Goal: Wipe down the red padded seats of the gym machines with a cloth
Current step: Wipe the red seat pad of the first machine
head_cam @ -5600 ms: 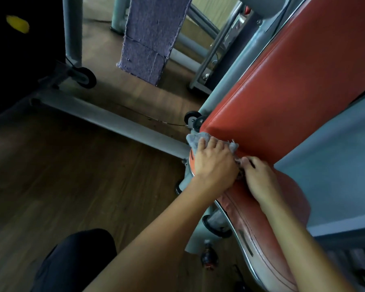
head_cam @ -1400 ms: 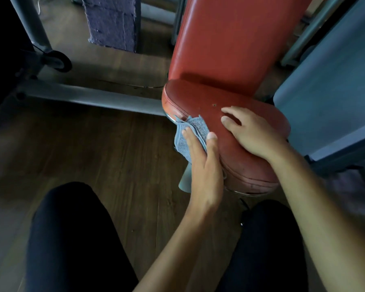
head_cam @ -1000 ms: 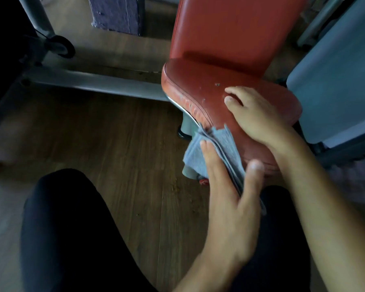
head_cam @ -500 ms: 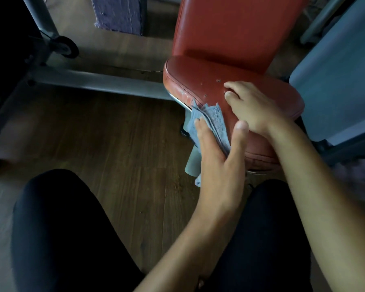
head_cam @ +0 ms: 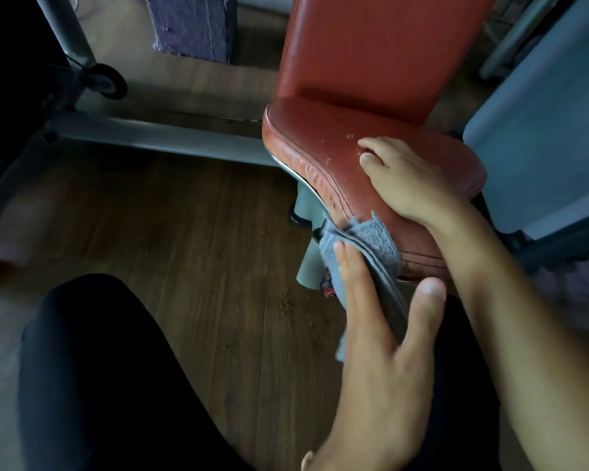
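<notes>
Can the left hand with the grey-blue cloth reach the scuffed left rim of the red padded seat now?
Probably yes. The left hand presses the grey-blue cloth on the near corner of the red padded seat; the scuffed rim runs on from there bare, and the right hand rests further right.

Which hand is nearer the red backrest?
Right. The right hand rests on the seat pad below the backrest; the left hand presses the cloth against the pad's front edge.

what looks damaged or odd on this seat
The red seat has small nicks on top just beyond the right hand, and whitish scuffing along the seam of its left edge: the covering looks worn there.
</notes>
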The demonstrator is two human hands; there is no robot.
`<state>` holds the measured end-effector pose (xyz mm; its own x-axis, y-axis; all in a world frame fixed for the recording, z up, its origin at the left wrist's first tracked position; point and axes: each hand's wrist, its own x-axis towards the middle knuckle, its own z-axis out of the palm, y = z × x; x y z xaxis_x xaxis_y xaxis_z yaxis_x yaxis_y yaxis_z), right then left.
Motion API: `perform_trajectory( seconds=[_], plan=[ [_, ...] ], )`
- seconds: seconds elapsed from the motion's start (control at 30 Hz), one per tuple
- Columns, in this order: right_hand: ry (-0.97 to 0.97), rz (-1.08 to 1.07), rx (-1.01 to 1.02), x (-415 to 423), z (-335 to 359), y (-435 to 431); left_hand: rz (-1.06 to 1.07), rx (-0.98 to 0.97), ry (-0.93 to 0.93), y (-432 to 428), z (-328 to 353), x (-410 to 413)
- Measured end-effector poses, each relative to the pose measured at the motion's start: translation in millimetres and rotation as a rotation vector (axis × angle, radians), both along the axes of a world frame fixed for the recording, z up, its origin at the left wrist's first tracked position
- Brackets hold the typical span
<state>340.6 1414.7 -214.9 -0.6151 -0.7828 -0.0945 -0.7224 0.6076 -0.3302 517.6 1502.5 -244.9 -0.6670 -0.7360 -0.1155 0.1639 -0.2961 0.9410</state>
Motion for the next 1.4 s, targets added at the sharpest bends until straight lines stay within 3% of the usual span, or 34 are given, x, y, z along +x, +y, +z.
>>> perform_trajectory(
  seconds=[0.17, 0.33, 0.53, 0.67, 0.83, 1.0, 1.17, 1.4],
  plan=[
    [-0.006, -0.005, -0.007, -0.1, 1.3, 0.2, 0.054, 0.031, 0.013, -46.4, -7.2, -26.6],
    [-0.002, -0.009, -0.003, -0.1, 0.1, -0.2, 0.005, -0.020, 0.033, -13.1, -0.9, -6.4],
    [-0.020, -0.010, -0.022, -2.7, -0.9, -1.4, 0.059, -0.030, -0.039, -61.6, -11.4, -34.6],
    [-0.020, -0.016, -0.028, -1.2, -1.4, 0.8, -0.029, -0.046, -0.026, -29.4, -3.7, -10.5],
    [-0.023, -0.012, -0.020, -1.4, 0.6, 0.0, 0.028, -0.018, -0.011, -62.1, -12.6, -27.7],
    [-0.023, -0.011, -0.031, -1.4, -0.9, 1.9, -0.010, -0.045, 0.028, -16.1, -3.5, -1.8],
    [-0.013, -0.011, -0.021, -3.1, -3.1, -1.7, 0.020, -0.030, 0.022, -58.9, -12.0, -26.1],
    [-0.009, -0.009, -0.031, -5.3, -5.5, -1.2, -0.022, -0.083, 0.004, -36.4, -9.5, -12.6]
  ],
)
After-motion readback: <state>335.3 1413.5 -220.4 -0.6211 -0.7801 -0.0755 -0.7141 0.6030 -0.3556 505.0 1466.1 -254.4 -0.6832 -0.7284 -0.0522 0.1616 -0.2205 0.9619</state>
